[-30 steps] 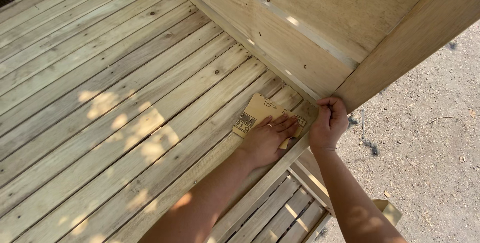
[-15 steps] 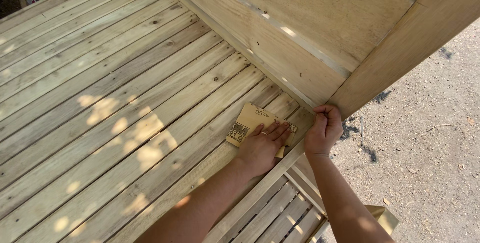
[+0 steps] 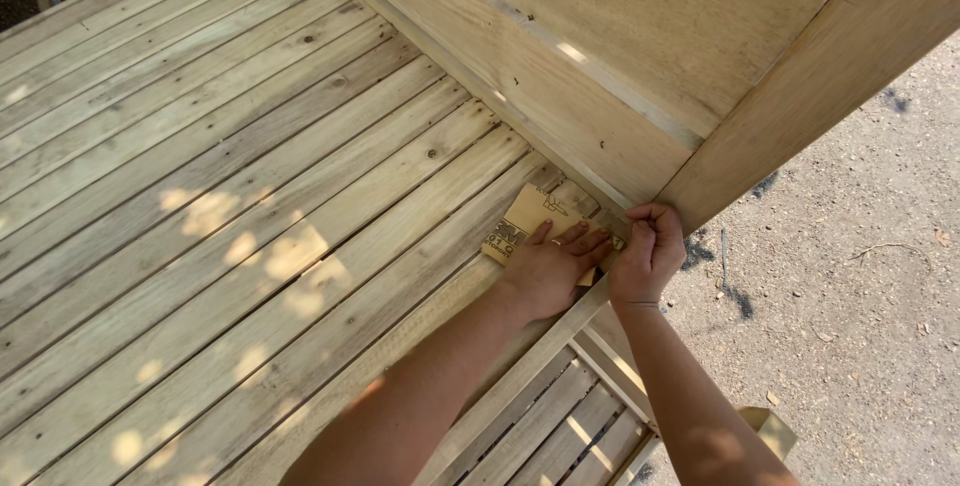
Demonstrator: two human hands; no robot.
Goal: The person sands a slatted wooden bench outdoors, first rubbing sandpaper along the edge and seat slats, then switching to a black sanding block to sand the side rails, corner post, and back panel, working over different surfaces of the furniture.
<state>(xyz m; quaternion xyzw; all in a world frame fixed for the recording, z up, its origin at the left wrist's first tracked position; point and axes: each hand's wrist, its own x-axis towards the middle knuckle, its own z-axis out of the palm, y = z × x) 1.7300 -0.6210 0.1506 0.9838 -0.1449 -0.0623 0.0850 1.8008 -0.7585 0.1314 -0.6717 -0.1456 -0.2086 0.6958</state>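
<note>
A tan sheet of sandpaper (image 3: 528,218) with dark print on its back lies flat on the slatted wooden surface (image 3: 250,206), in the corner where the slats meet an upright panel. My left hand (image 3: 553,266) presses flat on the sheet, fingers spread, a ring on one finger. My right hand (image 3: 648,251) curls at the sheet's right edge, against the foot of the slanted corner post (image 3: 800,86), fingers pinched at the paper's corner.
The upright wooden panel (image 3: 600,56) runs along the far side of the slats. Below the edge, lower slats (image 3: 560,436) and a frame rail show. Gravel ground (image 3: 860,296) lies to the right.
Both hands and the sandpaper have shifted slightly up and toward the corner by the post. The right hand stays curled at the sheet's edge.
</note>
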